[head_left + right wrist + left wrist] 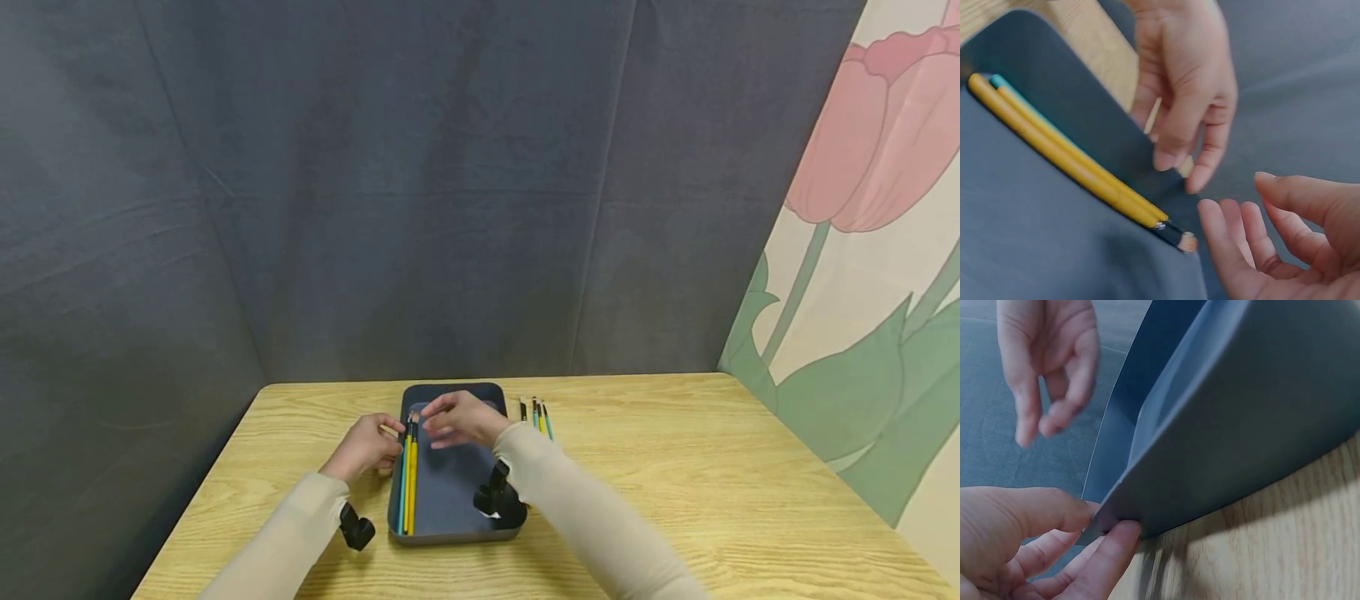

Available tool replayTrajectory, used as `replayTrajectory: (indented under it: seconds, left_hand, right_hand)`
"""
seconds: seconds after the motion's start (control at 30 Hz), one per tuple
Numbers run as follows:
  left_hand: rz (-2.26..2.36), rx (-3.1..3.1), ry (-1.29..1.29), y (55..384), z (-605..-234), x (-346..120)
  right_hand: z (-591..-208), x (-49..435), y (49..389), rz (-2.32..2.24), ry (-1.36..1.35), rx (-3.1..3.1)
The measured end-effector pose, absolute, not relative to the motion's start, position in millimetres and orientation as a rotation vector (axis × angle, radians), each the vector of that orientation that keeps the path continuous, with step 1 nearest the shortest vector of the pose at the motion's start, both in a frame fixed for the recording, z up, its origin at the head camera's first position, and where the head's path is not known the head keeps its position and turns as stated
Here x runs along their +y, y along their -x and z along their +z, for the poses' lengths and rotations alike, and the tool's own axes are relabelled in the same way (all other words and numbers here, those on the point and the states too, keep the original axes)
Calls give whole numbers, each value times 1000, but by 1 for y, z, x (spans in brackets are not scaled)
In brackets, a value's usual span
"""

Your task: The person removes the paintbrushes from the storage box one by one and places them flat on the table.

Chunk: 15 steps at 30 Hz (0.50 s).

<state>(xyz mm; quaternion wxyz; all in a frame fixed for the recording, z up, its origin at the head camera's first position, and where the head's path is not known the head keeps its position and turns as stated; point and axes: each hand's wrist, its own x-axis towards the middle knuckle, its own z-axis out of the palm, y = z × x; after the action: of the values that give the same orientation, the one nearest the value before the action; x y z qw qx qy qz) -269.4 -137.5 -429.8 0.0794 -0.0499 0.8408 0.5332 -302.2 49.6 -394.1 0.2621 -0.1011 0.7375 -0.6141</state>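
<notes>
A dark grey, deep rectangular tray [453, 496] lies on the table. Along its left inner wall lie several paintbrushes [413, 479], yellow and teal, bristles toward the far end; in the right wrist view the yellow paintbrushes [1066, 153] lie side by side. My left hand [367, 444] pinches the tray's left wall; in the left wrist view the thumb meets the rim and a fingertip presses the outer side [1197, 456]. Over the tray, to the right of the bristles, hovers my right hand [462, 418], fingers apart and loosely bent, holding nothing.
Beyond the tray's right side lie more paintbrushes [542, 417], partly hidden by my right sleeve. A white scrap [489, 514] shows near the tray's front right. A dark grey curtain [420, 192] hangs behind the wooden table [675, 467]; a tulip-printed wall [862, 275] stands at right.
</notes>
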Motion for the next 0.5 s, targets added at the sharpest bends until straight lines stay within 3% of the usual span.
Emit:
replayTrajectory:
  seconds: [0.5]
  left_hand:
    - [1575, 2524, 148, 268, -430, -134]
  right_hand:
    - [-421, 25, 297, -1443, 95, 2114]
